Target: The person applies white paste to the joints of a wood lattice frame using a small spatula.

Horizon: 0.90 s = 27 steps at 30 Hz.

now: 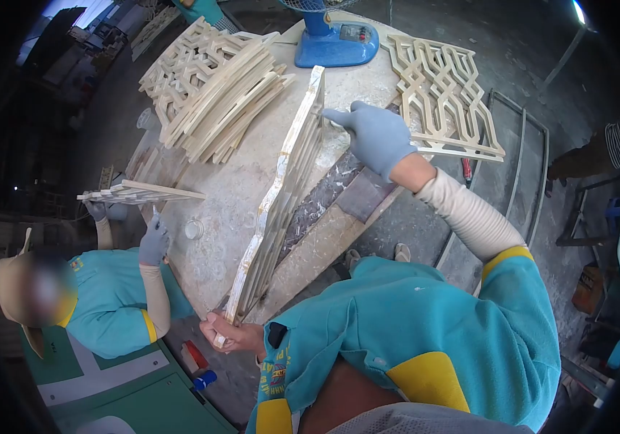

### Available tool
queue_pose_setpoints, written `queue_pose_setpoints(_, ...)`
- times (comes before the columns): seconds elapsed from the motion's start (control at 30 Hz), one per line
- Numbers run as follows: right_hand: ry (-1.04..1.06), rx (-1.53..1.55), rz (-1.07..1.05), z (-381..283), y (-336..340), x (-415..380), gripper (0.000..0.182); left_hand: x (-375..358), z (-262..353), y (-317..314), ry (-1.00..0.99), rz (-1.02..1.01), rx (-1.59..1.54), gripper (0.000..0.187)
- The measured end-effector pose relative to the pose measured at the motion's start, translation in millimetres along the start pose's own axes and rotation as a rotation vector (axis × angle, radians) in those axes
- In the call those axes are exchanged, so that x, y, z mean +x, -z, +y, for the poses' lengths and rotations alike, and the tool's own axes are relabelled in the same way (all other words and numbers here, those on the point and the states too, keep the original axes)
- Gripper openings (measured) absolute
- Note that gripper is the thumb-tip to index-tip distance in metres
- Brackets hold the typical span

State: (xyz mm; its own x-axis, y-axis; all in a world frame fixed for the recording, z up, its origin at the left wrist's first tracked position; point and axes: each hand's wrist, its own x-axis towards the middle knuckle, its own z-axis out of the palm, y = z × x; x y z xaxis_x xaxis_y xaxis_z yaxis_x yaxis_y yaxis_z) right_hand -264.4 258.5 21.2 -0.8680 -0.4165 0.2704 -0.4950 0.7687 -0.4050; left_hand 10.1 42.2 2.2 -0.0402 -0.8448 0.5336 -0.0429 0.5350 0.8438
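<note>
A wooden lattice panel (275, 195) stands on its edge before me, seen almost edge-on, with white smears along its wavy upper side. My left hand (232, 334), bare, is closed around the panel's near end. At the far end is my right hand (378, 137) in a grey glove, its index finger stretched out with the tip right at the panel's edge. Beneath the panel lies the pale worktable (216, 257), and a dark, white-spattered board (324, 192) runs along its right side.
Stacked lattice panels (216, 94) lie at the back left, more panels (444, 94) at the back right. A blue fan (335, 45) stands between them. Across the table a person (107, 296) holds another panel (140, 192) near a small jar (194, 229). Metal frames (520, 166) stand right.
</note>
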Motion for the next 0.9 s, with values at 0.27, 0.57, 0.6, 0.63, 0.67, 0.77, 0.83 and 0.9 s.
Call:
queue_pose_setpoints(0.27, 0.165, 0.071, -0.258, -23, 3, -21, 0.047, 3, 0, -3, 0.039, -0.006, -0.055, 0.039)
queue_pose_setpoints(0.57, 0.122, 0.189, -0.174, -22, -12, -29, 0.049, 4, 6, -7, 0.051, 0.014, -0.051, 0.037)
queue_pose_setpoints(0.6, 0.165, 0.271, -0.16, -19, -19, -32, 0.049, 4, 8, -9, 0.062, 0.017, -0.049, 0.038)
queue_pose_setpoints(0.63, 0.166, 0.272, -0.163, -17, -17, -29, 0.049, 3, 10, -9, 0.073, 0.02, -0.047, 0.038)
queue_pose_setpoints(0.67, 0.117, 0.343, -0.167, -15, -14, -24, 0.048, 3, 9, -8, 0.074, 0.02, -0.042, 0.038)
queue_pose_setpoints(0.77, 0.079, 0.394, -0.186, -21, -8, -25, 0.048, 4, 7, -6, 0.044, -0.008, -0.018, 0.038)
queue_pose_setpoints(0.83, 0.092, 0.369, -0.199, -28, -12, -31, 0.048, 3, 10, -8, 0.055, 0.009, -0.023, 0.038)
queue_pose_setpoints(0.9, 0.163, 0.341, 0.019, -33, -26, -40, 0.049, 2, 11, -9, 0.054, 0.008, -0.018, 0.038)
